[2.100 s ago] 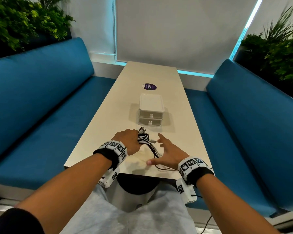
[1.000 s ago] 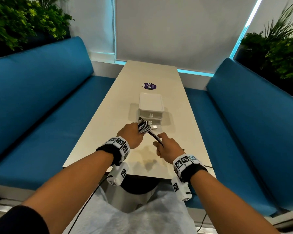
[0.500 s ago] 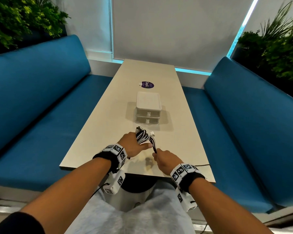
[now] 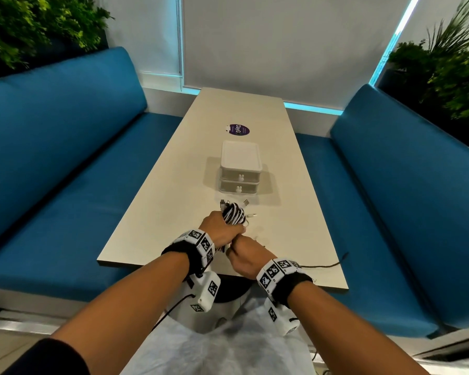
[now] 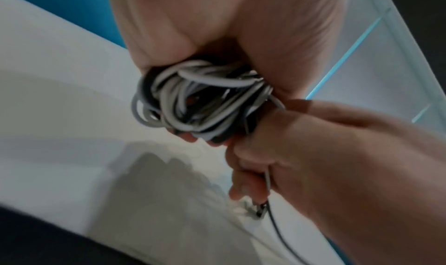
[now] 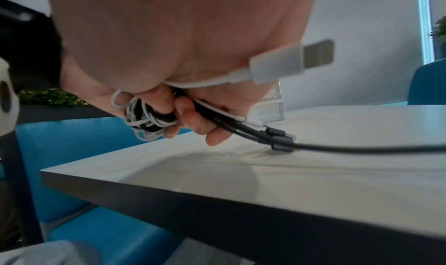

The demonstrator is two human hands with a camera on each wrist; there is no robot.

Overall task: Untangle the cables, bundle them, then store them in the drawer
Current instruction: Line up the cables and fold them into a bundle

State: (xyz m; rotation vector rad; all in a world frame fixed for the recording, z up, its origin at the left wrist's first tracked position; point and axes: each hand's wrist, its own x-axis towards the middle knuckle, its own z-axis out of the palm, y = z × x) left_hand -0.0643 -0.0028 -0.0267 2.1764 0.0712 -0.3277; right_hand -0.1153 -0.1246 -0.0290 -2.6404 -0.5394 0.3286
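A coil of black and white cables [image 4: 234,215] sits in my left hand [image 4: 224,234], whose fingers curl round it just above the table's near end. In the left wrist view the loops of the coil [image 5: 193,101] bulge out below the palm. My right hand [image 4: 243,253] presses against the left from below and grips the loose cable tails [image 6: 231,124]. A white USB plug [image 6: 294,63] sticks out beside the right palm. One black cable [image 4: 322,266] trails right across the table. The white two-drawer box [image 4: 240,169] stands beyond the hands, both drawers closed.
The long beige table [image 4: 173,190] runs away from me between two blue benches [image 4: 65,158]. A purple sticker [image 4: 237,129] lies past the drawer box. Plants stand at both far corners. The table's near edge [image 6: 217,198] is right under my hands.
My right hand has slid in along the cable tail until it touches the left hand. Both hands have drawn back toward the table's near edge with the coil.
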